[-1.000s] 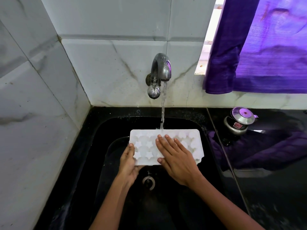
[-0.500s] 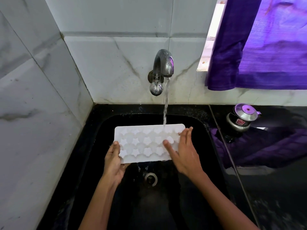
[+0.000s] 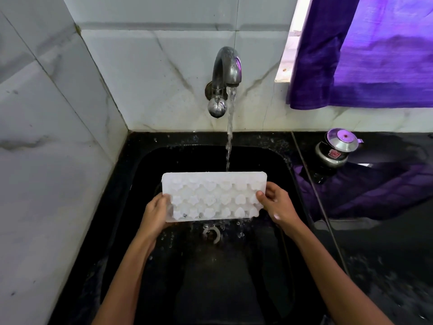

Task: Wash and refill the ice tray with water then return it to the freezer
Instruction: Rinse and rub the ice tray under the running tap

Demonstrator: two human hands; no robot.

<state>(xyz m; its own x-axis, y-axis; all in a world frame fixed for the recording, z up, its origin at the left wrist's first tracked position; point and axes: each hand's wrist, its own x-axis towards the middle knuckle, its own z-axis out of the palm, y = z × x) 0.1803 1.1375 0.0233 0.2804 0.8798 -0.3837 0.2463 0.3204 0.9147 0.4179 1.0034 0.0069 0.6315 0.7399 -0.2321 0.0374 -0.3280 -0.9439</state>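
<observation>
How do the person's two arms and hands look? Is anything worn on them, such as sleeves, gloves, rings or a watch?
Both forearms are bare as far as the picture shows, with no sleeve in view. The left hand and the right hand wear no gloves. No ring, watch or bracelet shows on either wrist or on the visible fingers. The hands look wet, with small bright spots on the right one.
</observation>
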